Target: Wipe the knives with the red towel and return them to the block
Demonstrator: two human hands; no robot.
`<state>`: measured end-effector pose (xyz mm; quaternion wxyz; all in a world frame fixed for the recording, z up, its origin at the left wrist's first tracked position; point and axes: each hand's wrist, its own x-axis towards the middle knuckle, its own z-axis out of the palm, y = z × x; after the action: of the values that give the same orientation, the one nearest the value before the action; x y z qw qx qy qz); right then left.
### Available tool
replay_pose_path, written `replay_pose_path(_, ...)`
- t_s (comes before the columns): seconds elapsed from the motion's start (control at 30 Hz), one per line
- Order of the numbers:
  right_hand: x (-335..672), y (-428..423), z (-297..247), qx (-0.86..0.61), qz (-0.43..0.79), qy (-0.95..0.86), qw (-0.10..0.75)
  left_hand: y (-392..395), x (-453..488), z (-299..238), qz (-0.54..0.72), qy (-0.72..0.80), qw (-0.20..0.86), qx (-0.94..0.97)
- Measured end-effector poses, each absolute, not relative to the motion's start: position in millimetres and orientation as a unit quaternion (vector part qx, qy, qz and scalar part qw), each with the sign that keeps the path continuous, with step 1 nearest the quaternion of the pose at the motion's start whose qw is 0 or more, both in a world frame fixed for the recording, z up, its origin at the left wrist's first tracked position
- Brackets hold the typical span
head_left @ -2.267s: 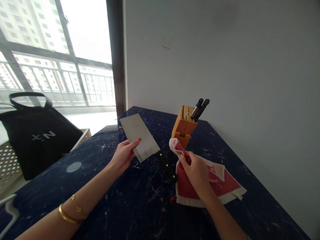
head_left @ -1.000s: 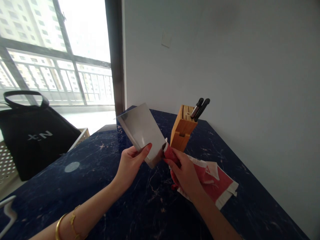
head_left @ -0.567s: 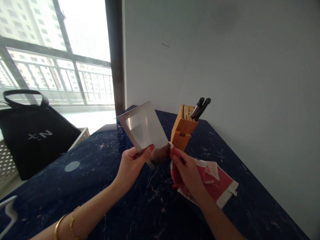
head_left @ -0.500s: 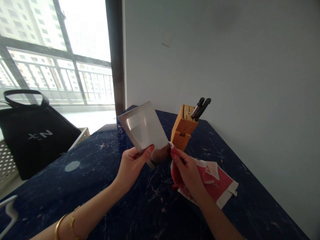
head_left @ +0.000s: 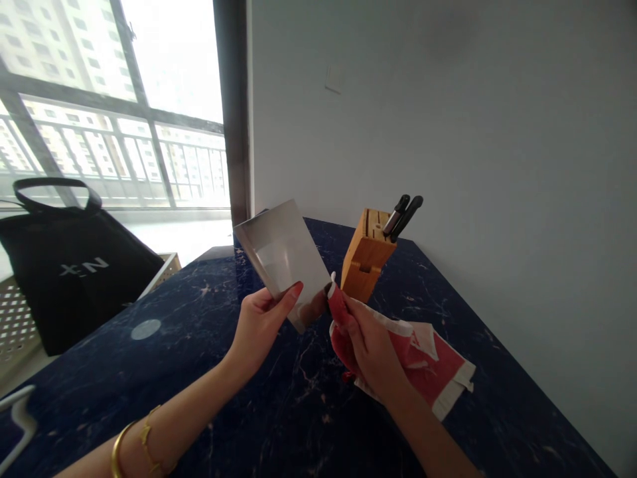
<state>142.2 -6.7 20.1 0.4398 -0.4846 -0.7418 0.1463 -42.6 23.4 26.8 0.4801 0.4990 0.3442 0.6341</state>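
My left hand (head_left: 259, 325) grips the lower left edge of a flat, shiny rectangular metal plate (head_left: 286, 242), with the thumb across its face. The plate is tilted above the counter and looks like a broad blade, but no handle shows. My right hand (head_left: 368, 338) is closed on a bunched part of a red and white cloth (head_left: 428, 362), whose rest spreads out to the right on the counter. The bunched end is at the plate's lower right edge; I cannot tell whether they touch. A dark reflection shows low on the plate.
Behind my right hand stands a wooden knife block (head_left: 363, 262) with two black-handled knives (head_left: 401, 216) in it. The dark blue marbled counter (head_left: 223, 411) meets a grey wall. At left, a black bag (head_left: 74, 265) rests by a perforated basket (head_left: 20, 318). A white curved object (head_left: 22, 415) is at lower left.
My right hand has shifted slightly, and more of the cloth's bunched end now sticks up past its fingers. The metal plate has tilted a little in my left hand.
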Motion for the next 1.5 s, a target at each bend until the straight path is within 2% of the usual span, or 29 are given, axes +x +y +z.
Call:
replay_pose_path(0.43, 141, -2, 27, -0.538, 0.178, -0.707, 0.422, 17, -38, 32, 0.637, 0.343, 0.475, 0.501)
replay_pose_path(0.63, 145, -4, 25, -0.556, 0.214, -0.658, 0.462, 18, -40, 30, 0.639, 0.346, 0.472, 0.500)
replay_pose_path(0.93, 128, -7, 27, -0.511, 0.126, -0.711, 0.467, 13, -34, 31, 0.634, 0.353, 0.472, 0.501)
replay_pose_path(1.23, 129, -3, 31, -0.523, 0.185, -0.645, 0.525, 8, -28, 28, 0.625, 0.341, 0.483, 0.510)
replay_pose_path(1.5, 134, -3, 30, -0.528, 0.180, -0.653, 0.513, 7, -27, 24, 0.623, 0.350, 0.486, 0.503)
